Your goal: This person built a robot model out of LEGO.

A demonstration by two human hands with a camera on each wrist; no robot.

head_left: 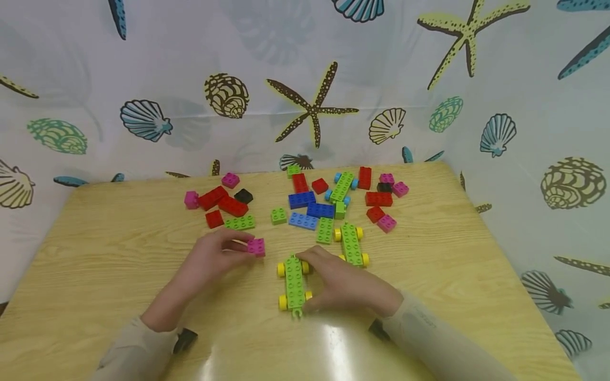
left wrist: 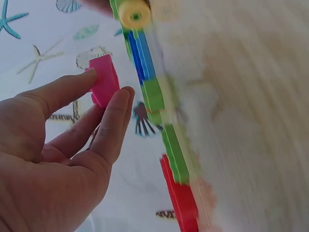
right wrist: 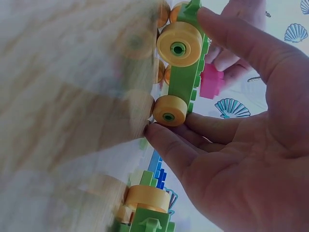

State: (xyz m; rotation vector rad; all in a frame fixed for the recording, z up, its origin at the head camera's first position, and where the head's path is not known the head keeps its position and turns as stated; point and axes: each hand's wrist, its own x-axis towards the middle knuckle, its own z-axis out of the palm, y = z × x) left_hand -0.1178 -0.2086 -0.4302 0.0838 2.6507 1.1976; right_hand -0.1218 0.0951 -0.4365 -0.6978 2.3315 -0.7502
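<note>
While the left hand [head_left: 216,253] is pinching a pink brick [head_left: 256,247] with its fingertips, a little above the bench [head_left: 143,254], the right hand [head_left: 340,283] is grasping a green car [head_left: 294,286], its thumb near the end with the hook [head_left: 297,313] and its fingers near the other end. The car is standing upright on its yellow wheels [head_left: 283,302], to the right of the pink brick and near it. Both things are looking like hard plastic, so I am supposing that they are light, stiff, rather smooth and not easily broken. For the brick, the flat sides are offering the best hold; for the car, the body is seeming wiser to hold, because the wheels could probably turn and let it roll. Concerning containers, none is showing in these views: the red bricks [head_left: 378,199], the blue bricks [head_left: 302,200] and a second green car [head_left: 351,244] are resting directly on the bench.
</note>
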